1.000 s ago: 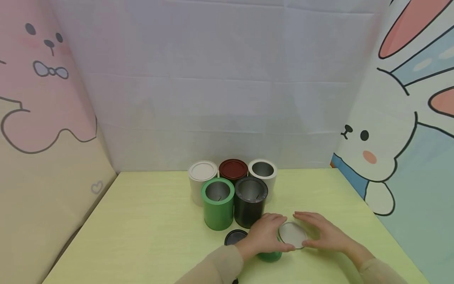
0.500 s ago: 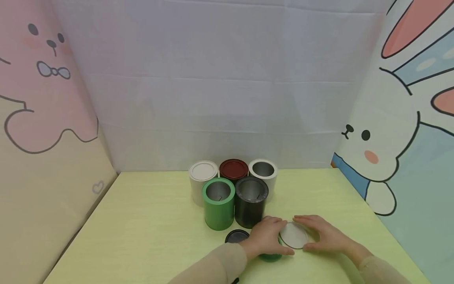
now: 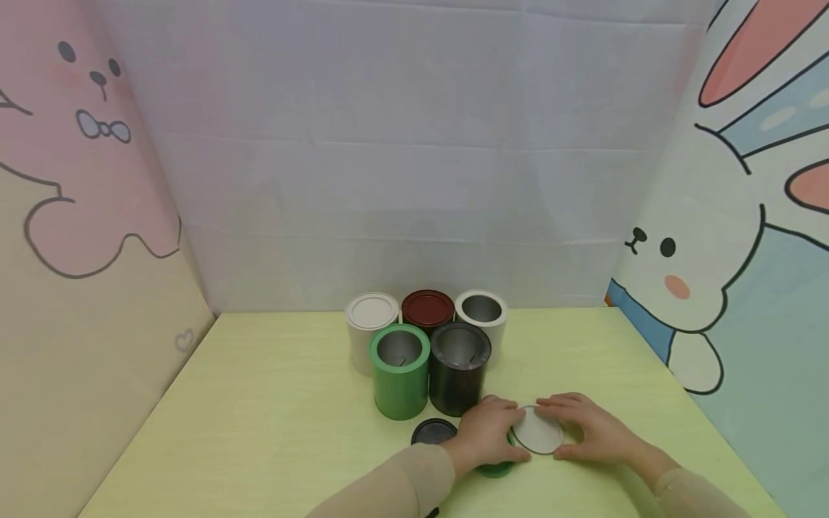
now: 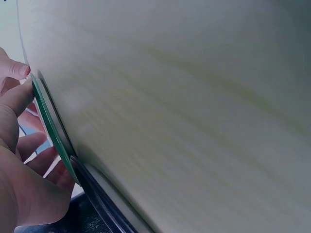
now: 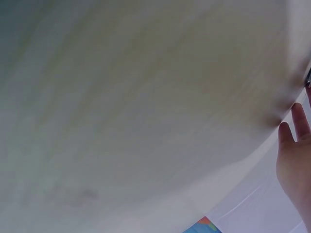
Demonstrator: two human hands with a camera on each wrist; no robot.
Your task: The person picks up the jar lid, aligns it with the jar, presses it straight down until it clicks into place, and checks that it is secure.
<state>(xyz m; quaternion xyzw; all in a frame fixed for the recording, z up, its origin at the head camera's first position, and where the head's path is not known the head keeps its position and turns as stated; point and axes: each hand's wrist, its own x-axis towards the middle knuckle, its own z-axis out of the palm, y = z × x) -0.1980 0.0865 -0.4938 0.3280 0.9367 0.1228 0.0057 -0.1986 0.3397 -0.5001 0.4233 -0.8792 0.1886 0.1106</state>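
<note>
In the head view a round white lid (image 3: 537, 430) lies flat near the table's front, between both hands. My left hand (image 3: 487, 435) spreads over a green lid (image 3: 495, 470) and hides most of it; its fingertips and thumb come to the white lid's left side. Around the white lid's right side my right hand (image 3: 591, 430) has thumb and fingers spread, at or touching the rim. A black lid (image 3: 434, 431) lies left of the green one, partly behind the left wrist. In the left wrist view the green lid (image 4: 53, 128) shows edge-on beside the left hand (image 4: 29, 165).
Behind the hands stand a green can (image 3: 400, 392) and a black can (image 3: 455, 388), both uncovered. At their back are a lidded white can (image 3: 371, 314), a can with a dark red lid (image 3: 427, 309), and an uncovered white can (image 3: 495, 331). Printed cloths flank the table (image 3: 272, 403).
The left thumb has drawn back slightly to the left from the white lid's front. Otherwise both hands and the lids stay nearly in place, with a slight shift of the whole head view.
</note>
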